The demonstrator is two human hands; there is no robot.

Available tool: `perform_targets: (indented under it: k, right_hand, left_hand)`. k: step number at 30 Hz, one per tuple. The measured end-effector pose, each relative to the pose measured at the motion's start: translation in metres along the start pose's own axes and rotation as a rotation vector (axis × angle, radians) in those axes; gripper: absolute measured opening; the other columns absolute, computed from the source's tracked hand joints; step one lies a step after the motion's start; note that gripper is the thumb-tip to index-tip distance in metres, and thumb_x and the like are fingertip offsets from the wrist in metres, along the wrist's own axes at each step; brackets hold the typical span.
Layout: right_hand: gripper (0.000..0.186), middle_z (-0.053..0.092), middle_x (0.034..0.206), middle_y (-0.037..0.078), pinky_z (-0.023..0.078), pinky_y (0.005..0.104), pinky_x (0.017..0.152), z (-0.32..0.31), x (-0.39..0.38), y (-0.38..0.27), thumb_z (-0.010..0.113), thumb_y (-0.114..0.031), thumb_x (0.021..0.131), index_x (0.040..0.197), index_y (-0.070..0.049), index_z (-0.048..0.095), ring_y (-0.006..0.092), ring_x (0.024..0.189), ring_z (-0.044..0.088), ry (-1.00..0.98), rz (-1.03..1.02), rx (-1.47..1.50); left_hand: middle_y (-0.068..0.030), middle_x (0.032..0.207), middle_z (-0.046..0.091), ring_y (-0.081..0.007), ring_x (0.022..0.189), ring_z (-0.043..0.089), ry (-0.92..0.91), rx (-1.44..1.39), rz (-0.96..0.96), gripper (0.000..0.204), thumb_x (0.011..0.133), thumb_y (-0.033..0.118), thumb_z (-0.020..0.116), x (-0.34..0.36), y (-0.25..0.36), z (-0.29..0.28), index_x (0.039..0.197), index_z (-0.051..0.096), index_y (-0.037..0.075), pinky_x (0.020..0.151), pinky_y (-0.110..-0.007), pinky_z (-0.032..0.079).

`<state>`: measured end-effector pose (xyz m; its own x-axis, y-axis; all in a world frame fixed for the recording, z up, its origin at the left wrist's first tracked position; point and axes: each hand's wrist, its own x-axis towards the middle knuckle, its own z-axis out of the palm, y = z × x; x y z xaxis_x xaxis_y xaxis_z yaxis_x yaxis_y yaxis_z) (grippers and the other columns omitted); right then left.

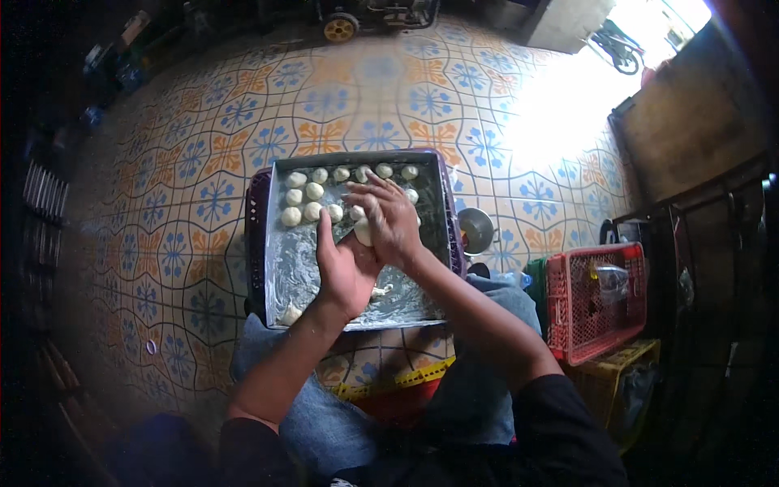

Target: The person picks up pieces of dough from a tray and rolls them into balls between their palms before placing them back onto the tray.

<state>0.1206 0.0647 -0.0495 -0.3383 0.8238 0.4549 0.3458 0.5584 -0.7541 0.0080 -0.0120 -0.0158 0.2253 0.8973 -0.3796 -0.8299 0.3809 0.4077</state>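
Note:
Over a floury rectangular metal tray (280,268), both my hands meet around a pale dough ball (363,234). My left hand (347,272) lies beneath it, palm up, thumb pointing away from me. From the right, my right hand (389,217) covers the ball with its fingers stretched out, slightly blurred. Rows of small round dough balls (314,191) fill the far part of the tray; some are hidden behind my right hand. A lump of dough (290,314) sits in the near left corner, and a few dough scraps (380,290) lie near my left wrist.
The tray rests on a purple plastic crate (258,215) in front of my knees. To its right stand a metal pot (477,230) and a red plastic crate (596,304) above a yellow one (621,361). Patterned floor tiles (219,199) surround them. A wheeled machine (341,27) stands at the back.

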Motion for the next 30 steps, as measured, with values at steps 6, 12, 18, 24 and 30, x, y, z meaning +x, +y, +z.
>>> perform_targets:
  k: [6, 12, 18, 24, 30]
  right_hand:
    - [0.042, 0.072, 0.125, 0.011, 0.025, 0.0554, 0.120, -0.003, -0.006, -0.010, 0.054, -0.042, 0.098, 0.120, -0.014, 0.075, 0.0329, 0.137, 0.055, -0.153, -0.139, -0.052]
    - [0.058, 0.073, 0.112, 0.022, 0.053, 0.0432, 0.093, 0.007, -0.003, 0.020, 0.050, -0.052, 0.102, 0.107, 0.001, 0.075, 0.0412, 0.106, 0.070, -0.170, 0.851, 0.125]
    - [0.039, 0.068, 0.127, 0.014, 0.034, 0.0557, 0.114, 0.023, -0.025, -0.002, 0.058, -0.038, 0.095, 0.119, -0.010, 0.070, 0.0350, 0.129, 0.058, -0.068, -0.271, 0.069]
    - [0.046, 0.075, 0.100, 0.022, 0.044, 0.0488, 0.107, 0.005, -0.002, 0.016, 0.051, -0.040, 0.103, 0.107, -0.002, 0.076, 0.0360, 0.102, 0.070, 0.028, 0.530, 0.490]
    - [0.048, 0.065, 0.134, 0.020, 0.038, 0.0530, 0.114, 0.002, -0.014, -0.018, 0.060, -0.035, 0.095, 0.129, -0.003, 0.067, 0.0380, 0.131, 0.058, -0.219, -0.581, 0.024]
  left_hand:
    - [-0.0133, 0.141, 0.059, -0.0278, 0.132, 0.054, 0.188, -0.002, -0.051, 0.093, 0.096, 0.080, 0.033, 0.018, 0.012, -0.005, 0.143, 0.051, 0.003, 0.115, -0.045, 0.039]
    - [-0.0093, 0.130, 0.065, -0.0212, 0.121, 0.061, -0.015, 0.308, -0.063, 0.084, 0.100, 0.075, 0.030, 0.030, 0.003, -0.026, 0.138, 0.055, 0.004, 0.106, -0.039, 0.044]
    - [-0.0137, 0.120, 0.069, -0.0265, 0.122, 0.063, 0.053, 0.010, -0.069, 0.077, 0.099, 0.074, 0.035, 0.034, 0.011, -0.008, 0.132, 0.059, 0.009, 0.112, -0.044, 0.044]
    - [-0.0118, 0.136, 0.062, -0.0213, 0.125, 0.059, -0.097, 0.144, -0.177, 0.097, 0.096, 0.082, 0.024, 0.016, -0.008, -0.011, 0.140, 0.054, 0.001, 0.110, -0.038, 0.043]
    - [-0.0217, 0.163, 0.034, -0.0370, 0.151, 0.032, -0.242, -0.177, 0.181, 0.113, 0.090, 0.087, 0.012, 0.015, 0.022, -0.004, 0.159, 0.029, -0.001, 0.127, -0.048, 0.018]
